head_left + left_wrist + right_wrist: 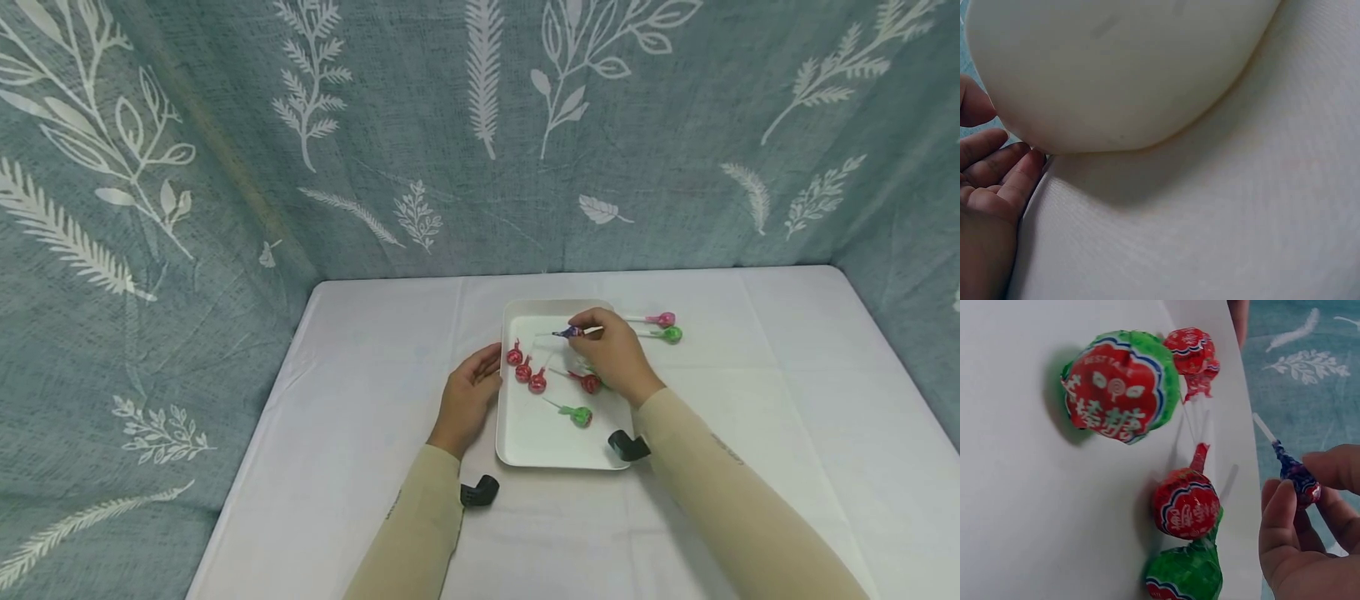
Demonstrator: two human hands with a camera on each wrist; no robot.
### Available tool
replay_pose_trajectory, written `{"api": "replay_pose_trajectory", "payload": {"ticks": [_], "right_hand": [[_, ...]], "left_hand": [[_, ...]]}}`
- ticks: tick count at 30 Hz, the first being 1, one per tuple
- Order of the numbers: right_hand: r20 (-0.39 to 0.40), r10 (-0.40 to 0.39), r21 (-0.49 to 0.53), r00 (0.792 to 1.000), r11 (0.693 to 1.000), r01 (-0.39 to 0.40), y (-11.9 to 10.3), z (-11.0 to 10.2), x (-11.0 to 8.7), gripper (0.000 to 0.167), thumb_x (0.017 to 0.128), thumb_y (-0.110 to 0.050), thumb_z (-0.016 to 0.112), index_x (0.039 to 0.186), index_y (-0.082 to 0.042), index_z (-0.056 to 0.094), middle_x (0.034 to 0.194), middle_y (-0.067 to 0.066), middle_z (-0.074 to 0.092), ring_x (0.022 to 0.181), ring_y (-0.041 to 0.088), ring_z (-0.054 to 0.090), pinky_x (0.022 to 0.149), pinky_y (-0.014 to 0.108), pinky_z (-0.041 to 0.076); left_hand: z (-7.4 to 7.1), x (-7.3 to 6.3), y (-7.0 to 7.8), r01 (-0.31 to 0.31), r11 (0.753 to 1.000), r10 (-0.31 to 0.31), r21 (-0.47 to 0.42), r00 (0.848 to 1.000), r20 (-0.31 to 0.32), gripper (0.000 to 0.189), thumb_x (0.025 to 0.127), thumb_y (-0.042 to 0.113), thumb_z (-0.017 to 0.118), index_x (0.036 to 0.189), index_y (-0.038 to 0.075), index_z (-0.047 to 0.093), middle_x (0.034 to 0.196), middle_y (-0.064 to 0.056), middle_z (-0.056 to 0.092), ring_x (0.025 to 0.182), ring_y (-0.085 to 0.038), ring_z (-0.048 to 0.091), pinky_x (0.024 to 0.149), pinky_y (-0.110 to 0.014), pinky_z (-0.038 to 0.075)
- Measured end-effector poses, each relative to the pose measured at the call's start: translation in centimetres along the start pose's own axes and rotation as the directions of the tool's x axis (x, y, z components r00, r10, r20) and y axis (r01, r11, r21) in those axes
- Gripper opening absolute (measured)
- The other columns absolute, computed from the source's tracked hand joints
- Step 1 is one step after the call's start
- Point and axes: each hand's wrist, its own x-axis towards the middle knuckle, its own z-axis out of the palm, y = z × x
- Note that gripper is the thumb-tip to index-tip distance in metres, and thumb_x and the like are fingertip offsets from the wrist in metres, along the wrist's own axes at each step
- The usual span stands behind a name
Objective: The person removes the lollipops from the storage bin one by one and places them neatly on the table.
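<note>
My right hand (pixel 617 357) pinches a blue-wrapped lollipop (pixel 1297 481) between thumb and fingers, above the back part of a white tray (pixel 558 450). Its white stick points left in the head view. Beside the tray's left wall, my left hand (pixel 467 398) touches the rim with loosely bent fingers (pixel 1019 181). Three red lollipops (pixel 523 370) lie along the tray's left side. A red lollipop (pixel 590 383) sits near the middle, and a green one (pixel 581 416) in front of it. Another green lollipop (pixel 1185 575) is mostly hidden by my right hand in the head view.
A pink lollipop (pixel 666 319) and a green lollipop (pixel 672 334) lie to the right of the tray, on a table with a white cloth (pixel 750 433). A blue-green curtain (pixel 450 142) with white leaf prints hangs behind and at both sides.
</note>
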Motion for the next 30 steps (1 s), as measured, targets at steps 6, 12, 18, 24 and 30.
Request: {"api": "replay_pose_trajectory", "payload": {"ticks": [6, 12, 18, 24, 30], "right_hand": [[-0.005, 0.009, 0.032, 1.000, 0.999, -0.009, 0.0, -0.6, 0.0, 0.030, 0.107, -0.010, 0.068, 0.135, 0.001, 0.068, 0.134, 0.017, 0.065, 0.114, 0.031, 0.065, 0.093, 0.041, 0.058], [-0.022, 0.022, 0.052, 1.000, 0.998, -0.021, -0.2, -1.3, -0.2, 0.030, 0.107, -0.013, 0.068, 0.134, 0.000, 0.069, 0.133, 0.017, 0.065, 0.113, 0.031, 0.066, 0.095, 0.044, 0.059], [-0.032, 0.033, 0.110, 0.999, 0.993, -0.029, -0.1, -1.9, -0.4, 0.031, 0.108, -0.015, 0.067, 0.135, 0.000, 0.067, 0.134, 0.017, 0.063, 0.113, 0.031, 0.067, 0.100, 0.049, 0.059], [-0.032, 0.031, 0.139, 0.999, 0.990, -0.026, 0.1, -2.4, -0.5, 0.033, 0.108, -0.017, 0.067, 0.136, 0.000, 0.068, 0.133, 0.016, 0.065, 0.113, 0.031, 0.068, 0.102, 0.053, 0.058], [-0.041, 0.025, 0.164, 0.999, 0.986, -0.018, 0.2, -3.1, -0.7, 0.036, 0.110, -0.017, 0.064, 0.140, 0.003, 0.066, 0.132, 0.015, 0.064, 0.114, 0.029, 0.069, 0.104, 0.046, 0.058]], "left_hand": [[-0.1, 0.0, -0.2, -0.005, 1.000, 0.005, 0.006, 1.000, 0.000, 0.050, 0.104, 0.003, 0.061, 0.154, 0.001, 0.059, 0.150, -0.012, 0.064, 0.138, -0.025, 0.061, 0.115, -0.034, 0.050], [0.0, 0.1, -0.2, -0.007, 1.000, 0.007, -0.007, 1.000, -0.001, 0.050, 0.104, 0.002, 0.061, 0.153, 0.000, 0.058, 0.150, -0.013, 0.064, 0.138, -0.026, 0.061, 0.114, -0.034, 0.050], [0.0, 0.2, -0.1, -0.007, 1.000, 0.007, 0.000, 1.000, 0.002, 0.050, 0.104, 0.003, 0.061, 0.154, 0.000, 0.058, 0.150, -0.013, 0.064, 0.138, -0.026, 0.061, 0.115, -0.034, 0.050], [0.0, 0.2, -0.2, -0.007, 1.000, 0.007, -0.002, 1.000, 0.001, 0.050, 0.104, 0.001, 0.060, 0.154, 0.000, 0.058, 0.150, -0.013, 0.064, 0.137, -0.026, 0.061, 0.114, -0.034, 0.050], [0.0, 0.1, -0.1, -0.003, 1.000, 0.003, 0.004, 1.000, -0.001, 0.050, 0.104, 0.002, 0.060, 0.154, 0.000, 0.058, 0.150, -0.013, 0.064, 0.137, -0.026, 0.061, 0.114, -0.035, 0.050]]}}
